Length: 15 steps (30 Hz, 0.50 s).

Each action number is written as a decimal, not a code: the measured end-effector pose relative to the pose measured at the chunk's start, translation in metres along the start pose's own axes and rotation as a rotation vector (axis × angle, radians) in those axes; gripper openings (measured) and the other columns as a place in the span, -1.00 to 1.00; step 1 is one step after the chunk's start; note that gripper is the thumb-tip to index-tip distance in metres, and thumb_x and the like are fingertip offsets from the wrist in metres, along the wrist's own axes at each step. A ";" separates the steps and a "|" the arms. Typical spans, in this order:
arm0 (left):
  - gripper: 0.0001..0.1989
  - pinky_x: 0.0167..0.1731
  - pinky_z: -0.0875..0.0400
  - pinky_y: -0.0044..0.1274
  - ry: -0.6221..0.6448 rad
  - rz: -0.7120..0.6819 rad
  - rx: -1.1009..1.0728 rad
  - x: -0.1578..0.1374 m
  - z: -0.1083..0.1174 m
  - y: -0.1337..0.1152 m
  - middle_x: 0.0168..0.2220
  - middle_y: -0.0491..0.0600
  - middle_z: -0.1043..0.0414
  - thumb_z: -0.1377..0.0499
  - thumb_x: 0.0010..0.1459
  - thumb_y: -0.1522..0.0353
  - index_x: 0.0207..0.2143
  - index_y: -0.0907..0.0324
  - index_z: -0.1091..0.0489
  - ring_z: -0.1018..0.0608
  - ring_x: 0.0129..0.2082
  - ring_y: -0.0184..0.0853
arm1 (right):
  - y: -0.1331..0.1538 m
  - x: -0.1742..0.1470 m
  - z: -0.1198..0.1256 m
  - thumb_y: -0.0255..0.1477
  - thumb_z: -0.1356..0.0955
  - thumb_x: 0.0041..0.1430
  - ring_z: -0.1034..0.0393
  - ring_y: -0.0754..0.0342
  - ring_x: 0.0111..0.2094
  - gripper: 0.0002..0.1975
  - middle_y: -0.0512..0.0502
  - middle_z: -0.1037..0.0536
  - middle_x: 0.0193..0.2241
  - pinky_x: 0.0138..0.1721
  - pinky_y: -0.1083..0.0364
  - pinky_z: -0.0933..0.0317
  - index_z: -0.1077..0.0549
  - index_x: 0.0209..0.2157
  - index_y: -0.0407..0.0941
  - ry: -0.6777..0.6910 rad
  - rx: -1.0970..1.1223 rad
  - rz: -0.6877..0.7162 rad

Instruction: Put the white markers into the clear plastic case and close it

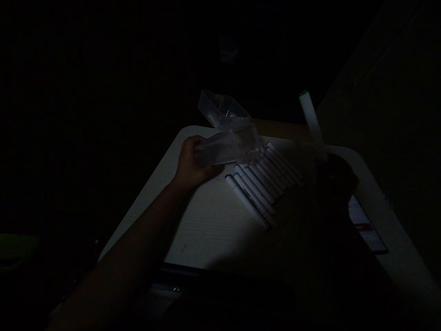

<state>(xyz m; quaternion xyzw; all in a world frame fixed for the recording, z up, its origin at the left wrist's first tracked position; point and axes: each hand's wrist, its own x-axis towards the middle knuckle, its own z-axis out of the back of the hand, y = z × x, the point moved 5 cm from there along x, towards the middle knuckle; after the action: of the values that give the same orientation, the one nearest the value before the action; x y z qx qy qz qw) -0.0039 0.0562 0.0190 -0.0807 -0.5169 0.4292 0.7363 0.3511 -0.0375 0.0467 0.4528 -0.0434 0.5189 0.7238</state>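
Black and barely lit, a long object (223, 282) lies along the near edge of the worktop (203, 220); what it is cannot be told. Near the right edge a phone (367, 227) shows a lit screen, partly hidden by the right hand (336, 181). Mid-worktop, a row of markers (248, 202) lies side by side, long axes running from far left to near right. The hands are apart: the right grips one raised marker (312, 119) by its lower part, steeply tilted, green end up and leaning left, while the left hand (191, 161) clasps the left end of a clear plastic case (218, 149). That case lies left of the raised marker, long axis running left to right, its right end overlapping the row's far ends in view; whether they touch is unclear. Pale surface shows between left forearm (148, 239) and row, and a shadowed gap parts row from right hand. Farthest, the case's lid (220, 108) stands open, reaching past the far edge in view.
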 end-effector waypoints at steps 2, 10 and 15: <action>-0.20 -0.22 -0.47 -0.36 -0.004 0.032 -0.027 -0.001 0.000 0.003 -0.09 0.03 -0.34 -0.43 -0.30 0.18 0.01 0.10 -0.18 -0.49 -0.15 -0.21 | 0.002 -0.001 0.003 -0.32 -0.27 0.28 -0.39 0.12 -0.28 -0.65 -0.21 -0.57 -0.18 -0.18 0.12 -0.21 -0.55 -0.05 -0.21 -0.010 -0.028 -0.050; -0.25 -0.24 -0.47 -0.33 -0.010 0.016 0.034 0.001 0.002 -0.001 -0.12 0.04 -0.36 -0.39 -0.27 0.07 -0.04 0.12 -0.21 -0.49 -0.15 -0.16 | 0.007 -0.001 0.008 -0.32 -0.27 0.25 -0.38 0.12 -0.25 -0.64 -0.20 -0.56 -0.16 -0.18 0.13 -0.23 -0.56 -0.06 -0.19 -0.014 -0.051 -0.074; -0.26 -0.16 -0.46 -0.26 -0.027 -0.056 0.090 0.002 0.003 -0.004 -0.14 0.06 -0.39 -0.35 -0.24 -0.02 -0.05 0.12 -0.25 -0.49 -0.14 -0.12 | 0.019 -0.009 0.015 -0.28 -0.26 0.24 -0.41 0.12 -0.24 -0.60 -0.18 -0.57 -0.17 -0.18 0.13 -0.25 -0.55 -0.06 -0.21 -0.070 -0.001 -0.005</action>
<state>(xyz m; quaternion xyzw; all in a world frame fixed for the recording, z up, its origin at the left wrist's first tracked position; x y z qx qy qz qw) -0.0046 0.0538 0.0237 -0.0270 -0.5088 0.4323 0.7440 0.3380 -0.0529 0.0625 0.4704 -0.0682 0.5009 0.7233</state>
